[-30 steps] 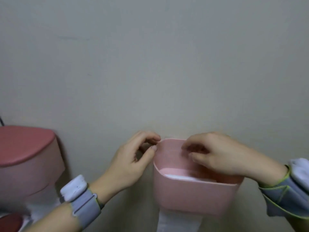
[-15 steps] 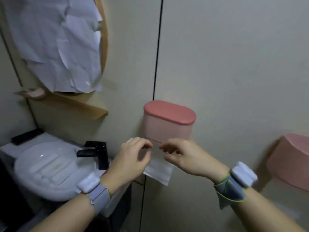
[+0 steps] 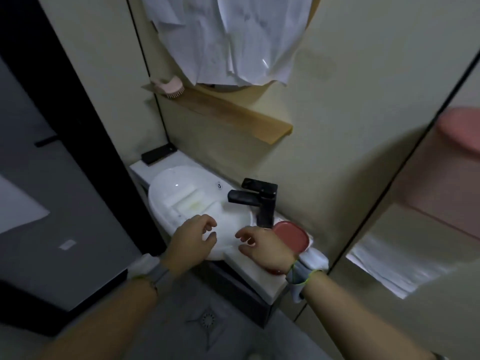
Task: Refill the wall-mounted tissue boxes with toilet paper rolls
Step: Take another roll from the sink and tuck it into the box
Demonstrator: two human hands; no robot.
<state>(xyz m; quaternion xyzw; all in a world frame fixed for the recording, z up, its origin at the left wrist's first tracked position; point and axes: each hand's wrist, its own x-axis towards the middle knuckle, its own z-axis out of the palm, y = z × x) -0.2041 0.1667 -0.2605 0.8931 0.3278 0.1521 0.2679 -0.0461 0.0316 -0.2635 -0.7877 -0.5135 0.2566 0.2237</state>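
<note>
Lid: red, flat on the surface right of the tap, just beyond right hand. Both hands, left hand included, loosely curled, empty. Tissue box: far right wall.

Both forearms extend forward, each wrist wearing a band. Left hand and right hand hover near each other, fingers loosely curled, holding nothing.

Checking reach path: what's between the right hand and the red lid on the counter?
Nothing. In the head view the right hand overlaps the red lid by the faucet; whether they touch can't be told.
</note>
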